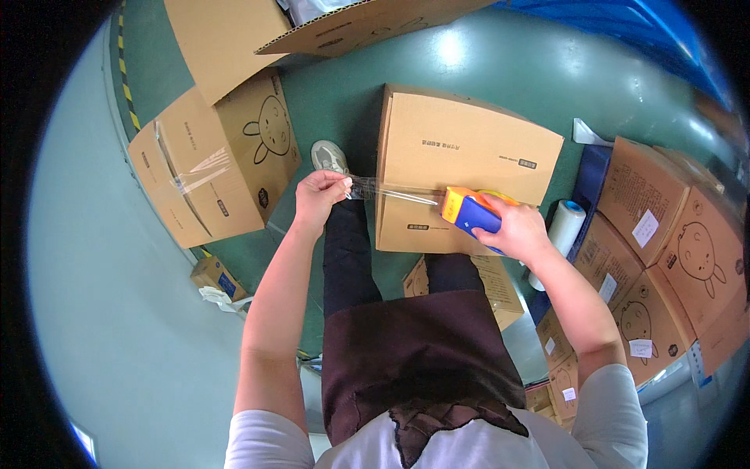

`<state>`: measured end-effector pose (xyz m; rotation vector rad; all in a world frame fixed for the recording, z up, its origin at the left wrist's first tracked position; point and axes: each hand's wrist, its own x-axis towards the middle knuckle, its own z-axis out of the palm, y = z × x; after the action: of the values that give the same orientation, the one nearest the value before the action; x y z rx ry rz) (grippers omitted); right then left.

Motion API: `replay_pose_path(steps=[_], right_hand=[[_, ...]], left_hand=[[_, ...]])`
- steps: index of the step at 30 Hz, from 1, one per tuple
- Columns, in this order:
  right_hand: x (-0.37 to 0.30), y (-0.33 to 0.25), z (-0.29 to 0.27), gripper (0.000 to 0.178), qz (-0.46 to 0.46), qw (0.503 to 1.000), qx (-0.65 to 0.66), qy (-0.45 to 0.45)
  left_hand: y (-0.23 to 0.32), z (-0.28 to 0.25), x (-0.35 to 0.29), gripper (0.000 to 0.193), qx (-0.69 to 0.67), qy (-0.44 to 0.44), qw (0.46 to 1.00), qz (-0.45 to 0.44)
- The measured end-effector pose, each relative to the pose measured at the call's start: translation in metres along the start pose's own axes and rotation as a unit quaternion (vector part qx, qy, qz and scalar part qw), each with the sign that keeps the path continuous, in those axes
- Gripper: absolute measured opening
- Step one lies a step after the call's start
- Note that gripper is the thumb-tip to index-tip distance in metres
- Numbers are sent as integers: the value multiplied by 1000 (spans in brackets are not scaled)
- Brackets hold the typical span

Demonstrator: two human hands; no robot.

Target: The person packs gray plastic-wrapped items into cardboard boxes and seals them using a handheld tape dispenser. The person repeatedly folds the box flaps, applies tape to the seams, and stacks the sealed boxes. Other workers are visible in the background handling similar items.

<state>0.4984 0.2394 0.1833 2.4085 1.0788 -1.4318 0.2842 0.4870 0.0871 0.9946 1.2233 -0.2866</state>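
A closed cardboard box (pixel 461 133) stands in front of me, its top flaps meeting along a seam. My right hand (pixel 512 228) grips a blue and orange tape dispenser (pixel 462 209) over the right part of that seam. From it a clear strip of packing tape (pixel 398 193) stretches left past the box's left edge. My left hand (pixel 320 195) pinches the free end of the strip between thumb and fingers, just beyond that edge. The far side of the dispenser is hidden.
A taped carton (pixel 187 164) sits on the left, below an open carton (pixel 226 47). Stacked cartons (pixel 641 195) with paper labels line the right, beside a roll of clear film (pixel 564 230). A small box (pixel 215 275) lies at lower left, and blue sheeting (pixel 625 23) is at top right.
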Motion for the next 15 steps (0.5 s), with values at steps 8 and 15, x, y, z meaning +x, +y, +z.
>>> replay_pose_path(steps=[8,15], right_hand=[[25,-35,-1,55,58,996,-39,-62],[25,-34,-3,55,85,994,-24,-69]], left_hand=[[-82,38,62,23,-20,91,994,64],[-81,31,52,63,324,341,882,-5]])
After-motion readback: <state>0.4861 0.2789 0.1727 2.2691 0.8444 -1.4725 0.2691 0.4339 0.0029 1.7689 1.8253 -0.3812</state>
